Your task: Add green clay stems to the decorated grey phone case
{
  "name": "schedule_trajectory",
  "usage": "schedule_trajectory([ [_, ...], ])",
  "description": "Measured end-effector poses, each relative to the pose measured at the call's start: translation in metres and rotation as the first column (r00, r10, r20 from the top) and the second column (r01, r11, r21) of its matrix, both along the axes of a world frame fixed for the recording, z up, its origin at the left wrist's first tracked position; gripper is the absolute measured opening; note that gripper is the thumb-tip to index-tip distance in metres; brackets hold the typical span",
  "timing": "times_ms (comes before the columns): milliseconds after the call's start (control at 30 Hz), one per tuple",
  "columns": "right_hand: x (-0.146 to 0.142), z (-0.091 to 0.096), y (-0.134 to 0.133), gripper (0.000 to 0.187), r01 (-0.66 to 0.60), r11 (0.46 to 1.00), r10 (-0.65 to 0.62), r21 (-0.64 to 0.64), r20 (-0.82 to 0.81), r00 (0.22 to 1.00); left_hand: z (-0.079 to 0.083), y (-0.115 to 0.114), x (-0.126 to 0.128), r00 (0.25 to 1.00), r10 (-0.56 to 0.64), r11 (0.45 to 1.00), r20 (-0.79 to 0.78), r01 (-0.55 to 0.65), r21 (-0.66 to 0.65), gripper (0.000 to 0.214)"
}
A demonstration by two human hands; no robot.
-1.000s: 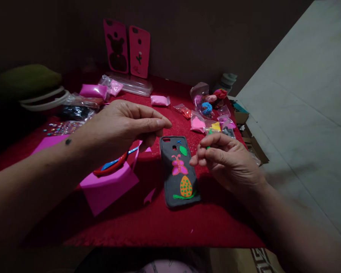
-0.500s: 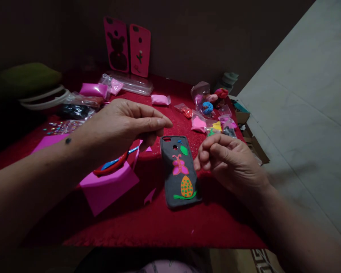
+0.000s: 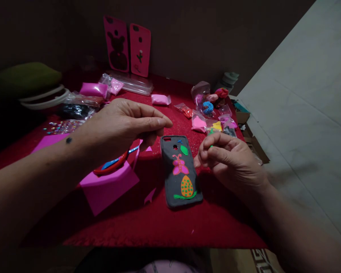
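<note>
The right hand [image 3: 231,161] pinched a green bit [image 3: 211,146]; the left hand [image 3: 125,118] had its fingertips pressed together, contents indiscernible. Between them, the grey phone case [image 3: 175,184] lay on the worktop [image 3: 125,233].

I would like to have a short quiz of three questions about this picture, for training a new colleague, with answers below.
1. On the dark-grey phone case with a rounded rim, which decoration is nearest the picture's bottom edge? A) pink-and-orange butterfly B) orange egg-like shape with green dots C) bright-green leaf shape
2. True or false: two flat pink phone cases stand upright at the back.
3. Fill in: a small bright-green piece shows at the fingers of the ___ hand.

Key: 1. B; 2. True; 3. right hand.
</note>
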State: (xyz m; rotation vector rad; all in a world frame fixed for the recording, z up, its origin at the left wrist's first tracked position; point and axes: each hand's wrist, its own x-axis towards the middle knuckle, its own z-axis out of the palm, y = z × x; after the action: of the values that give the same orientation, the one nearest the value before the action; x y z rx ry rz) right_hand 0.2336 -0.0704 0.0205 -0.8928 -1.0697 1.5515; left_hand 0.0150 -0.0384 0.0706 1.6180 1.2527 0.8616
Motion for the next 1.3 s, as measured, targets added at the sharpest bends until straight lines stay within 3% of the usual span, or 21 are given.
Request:
schedule_trajectory([
  [167, 0.002, -0.003, 0.001, 0.007, -0.055, 0.998, 0.055, 0.008, -0.02, 0.998, -0.001, 0.002, -0.001, 1.0, -0.013, 1.0, 0.009, 0.013, 0.002, 0.031],
  [433, 0.001, 0.0, -0.001, 0.027, 0.001, 0.999, 0.0, 0.032, -0.018, 1.0, -0.001, 0.001, 0.001, 1.0, -0.001, 1.0, -0.005, 0.001, 0.003, 0.031],
  [533, 0.0, 0.0, -0.002, 0.022, 0.023, 0.999, -0.024, 0.043, 0.013, 1.0, 0.0, 0.003, 0.001, 1.0, 0.01, 1.0, 0.006, -0.01, -0.021, 0.029],
  [633, -0.001, 0.001, -0.003, 0.012, 0.031, 0.999, -0.032, 0.016, 0.049, 0.998, -0.005, 0.007, -0.003, 1.0, -0.006, 0.999, 0.029, 0.008, -0.041, 0.022],
  [833, -0.004, 0.007, 0.0, 0.013, 0.051, 0.998, -0.053, 0.03, 0.071, 0.996, -0.021, 0.017, -0.011, 0.992, -0.063, 0.998, 0.108, 0.066, -0.021, 0.022],
  [1100, -0.019, 0.03, 0.016, 0.005, -0.004, 0.998, -0.004, 0.07, 0.124, 0.992, -0.014, 0.023, -0.015, 0.991, 0.04, 0.992, 0.128, -0.024, -0.124, 0.016],
  [1300, -0.025, 0.012, 0.019, 0.011, -0.002, 0.999, -0.003, 0.041, 0.11, 0.994, -0.015, 0.031, -0.019, 0.983, 0.12, 0.984, 0.14, -0.099, -0.15, 0.026],
])
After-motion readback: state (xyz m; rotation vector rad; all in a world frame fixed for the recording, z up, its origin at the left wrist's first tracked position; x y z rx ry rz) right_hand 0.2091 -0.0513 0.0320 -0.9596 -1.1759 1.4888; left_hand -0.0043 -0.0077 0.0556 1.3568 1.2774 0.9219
